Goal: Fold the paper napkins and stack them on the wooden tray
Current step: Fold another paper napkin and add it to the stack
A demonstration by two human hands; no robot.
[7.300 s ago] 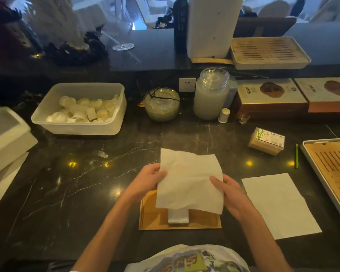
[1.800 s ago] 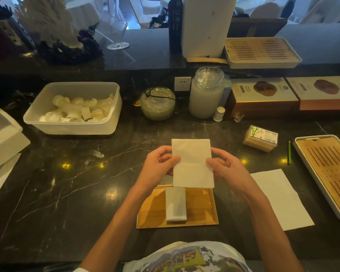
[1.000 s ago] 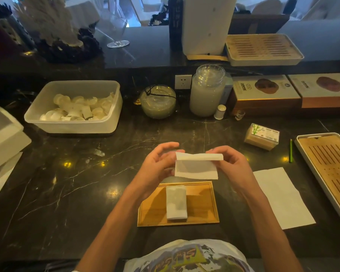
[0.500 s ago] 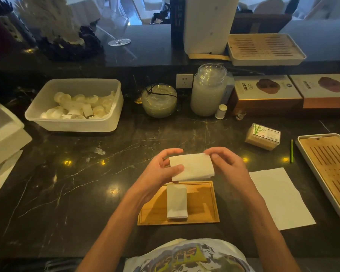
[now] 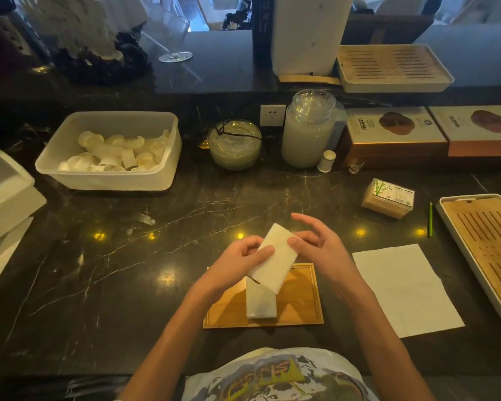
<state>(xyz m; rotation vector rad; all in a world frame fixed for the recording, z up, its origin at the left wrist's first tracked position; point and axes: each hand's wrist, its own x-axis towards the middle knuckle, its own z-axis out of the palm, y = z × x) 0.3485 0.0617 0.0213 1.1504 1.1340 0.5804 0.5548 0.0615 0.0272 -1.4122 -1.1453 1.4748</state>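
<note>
Progress: I count one folded napkin [image 5: 261, 306] on wooden tray [image 5: 300, 309] beneath both hands | second napkin [image 5: 276, 260] folded, left hand [image 5: 237, 269] pinches it, right hand [image 5: 323, 251] at its edge, grip unclear | flat napkin [image 5: 402, 287] right of right hand, unfolded.

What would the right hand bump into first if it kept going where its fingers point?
The right hand would most likely meet the folded white paper napkin, which its lower fingers touch; the left hand grips it just beyond. The raised forefinger might pass over it; depth is unclear.
</note>
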